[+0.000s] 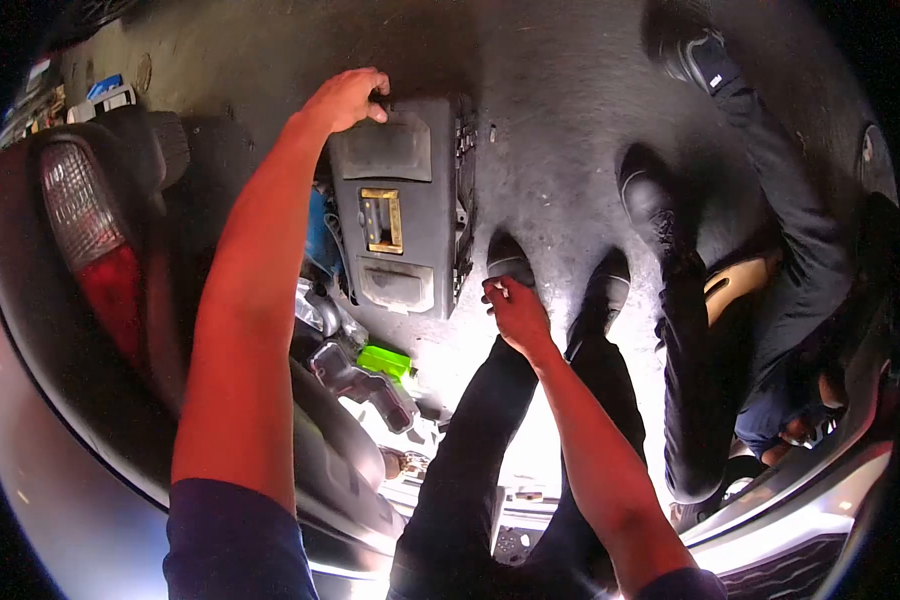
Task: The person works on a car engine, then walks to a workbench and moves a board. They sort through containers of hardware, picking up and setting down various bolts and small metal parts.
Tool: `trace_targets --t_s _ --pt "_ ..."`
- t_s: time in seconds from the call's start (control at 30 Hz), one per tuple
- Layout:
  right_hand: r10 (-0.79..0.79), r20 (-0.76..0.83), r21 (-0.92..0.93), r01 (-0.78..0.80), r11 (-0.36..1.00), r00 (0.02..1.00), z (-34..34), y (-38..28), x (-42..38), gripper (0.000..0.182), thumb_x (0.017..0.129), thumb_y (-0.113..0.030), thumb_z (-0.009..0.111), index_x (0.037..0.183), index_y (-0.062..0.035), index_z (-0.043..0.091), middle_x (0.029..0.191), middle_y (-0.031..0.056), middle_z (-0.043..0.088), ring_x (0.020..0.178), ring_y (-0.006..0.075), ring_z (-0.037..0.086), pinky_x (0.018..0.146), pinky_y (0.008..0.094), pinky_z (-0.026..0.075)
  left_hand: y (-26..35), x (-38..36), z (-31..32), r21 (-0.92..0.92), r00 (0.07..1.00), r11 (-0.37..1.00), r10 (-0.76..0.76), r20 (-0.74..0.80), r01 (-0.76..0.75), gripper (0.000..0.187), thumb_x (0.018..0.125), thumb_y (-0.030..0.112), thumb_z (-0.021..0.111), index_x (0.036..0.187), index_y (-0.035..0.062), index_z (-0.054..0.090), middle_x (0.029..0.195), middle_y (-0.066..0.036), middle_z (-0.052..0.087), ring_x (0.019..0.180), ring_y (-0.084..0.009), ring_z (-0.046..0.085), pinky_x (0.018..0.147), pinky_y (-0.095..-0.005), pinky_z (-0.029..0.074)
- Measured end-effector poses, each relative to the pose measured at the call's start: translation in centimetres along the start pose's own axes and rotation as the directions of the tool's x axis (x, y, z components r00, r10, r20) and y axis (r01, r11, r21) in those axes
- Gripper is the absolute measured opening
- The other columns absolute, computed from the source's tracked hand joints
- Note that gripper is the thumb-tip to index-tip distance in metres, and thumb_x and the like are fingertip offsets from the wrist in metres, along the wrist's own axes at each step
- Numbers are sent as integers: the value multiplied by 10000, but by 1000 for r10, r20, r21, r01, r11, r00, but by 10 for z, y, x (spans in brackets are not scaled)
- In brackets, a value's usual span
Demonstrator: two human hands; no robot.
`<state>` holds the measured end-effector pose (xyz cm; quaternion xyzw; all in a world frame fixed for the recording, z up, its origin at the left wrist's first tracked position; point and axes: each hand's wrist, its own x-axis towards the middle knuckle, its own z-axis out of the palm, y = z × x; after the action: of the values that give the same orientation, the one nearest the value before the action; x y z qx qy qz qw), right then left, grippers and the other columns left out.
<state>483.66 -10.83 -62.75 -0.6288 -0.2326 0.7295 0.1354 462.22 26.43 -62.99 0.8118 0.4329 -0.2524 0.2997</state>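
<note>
A dark grey plastic toolbox stands on the floor ahead of me, with a yellow-framed latch on its broad face. My left hand reaches to its far left corner, fingers curled past the edge and thumb over the near face. Closer to me, my right hand is held in front of my shoe, right of the toolbox. Its fingers are drawn together in a pinch; I cannot tell what, if anything, is between them.
A car bumper with a tail light lies along my left. Beside the toolbox are a dark molded part and a bright green item. Another person in dark trousers is close on my right, near a tan object.
</note>
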Motion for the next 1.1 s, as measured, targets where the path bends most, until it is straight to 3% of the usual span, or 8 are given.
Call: trace_targets --t_s 0.03,0.13,0.43,0.57,0.8,0.87,0.93,1.1 --pt "-10 -2 10 10 1000 1000 1 -2 -1 330 974 -260 523 1156 -4 624 1013 115 695 854 199 668 762 317 519 0 -2 3 -4 1000 1000 16 -15 -16 434 746 204 776 1120 42 624 1142 -137 616 1138 -339 559 934 -433 452" --pt "7 -43 -2 -7 1000 999 2 -7 -2 340 954 -302 506 1106 -37 656 962 178 709 931 363 676 844 422 505 1 -12 9 -23 998 1000 19 -55 -20 496 730 216 792 1147 33 594 1136 -133 599 1157 -337 542 962 -421 447" --pt "-7 2 1 7 1000 1000 6 -8 0 345 960 -304 501 1106 -28 648 979 187 707 937 355 679 842 416 506 3 -2 13 19 1000 1000 -20 -8 20 489 684 228 825 1051 48 556 1128 -99 584 1138 -311 508 936 -433 436" --pt "-48 -47 45 50 998 998 10 8 9 340 963 -294 504 1109 -20 644 958 183 710 903 345 684 817 416 509 18 -30 11 15 974 995 -98 -202 103 513 667 244 832 1053 57 552 1127 -93 572 1130 -321 500 945 -445 427" --pt "-38 -19 43 39 998 999 8 11 3 363 964 -329 528 1097 -9 640 919 156 721 791 245 704 733 368 532 76 -132 69 -343 690 867 -496 -527 361 624 655 172 849 1164 32 516 1193 -213 511 1118 -409 492 966 -475 410" --pt "-27 -24 52 28 998 999 10 16 6 363 967 -331 527 1095 -10 639 920 154 722 765 242 701 721 363 533 97 -160 101 -495 631 762 -636 -446 418 598 721 162 809 1206 5 496 1274 -229 487 1192 -418 469 1025 -472 388" --pt "-18 -7 52 18 998 1000 6 8 1 353 974 -321 519 1107 -15 635 913 136 723 748 224 695 716 357 531 107 -179 153 -522 557 750 -656 -509 406 483 801 113 730 1193 -9 476 1393 -271 406 1307 -432 387 1088 -452 340" --pt "26 32 11 -26 1000 999 5 16 -1 339 975 -309 516 1109 -21 637 896 113 718 730 194 682 694 340 517 127 -181 152 -579 501 746 -658 -562 330 368 861 104 685 1163 -5 506 1467 -253 324 1399 -403 294 1127 -443 310"
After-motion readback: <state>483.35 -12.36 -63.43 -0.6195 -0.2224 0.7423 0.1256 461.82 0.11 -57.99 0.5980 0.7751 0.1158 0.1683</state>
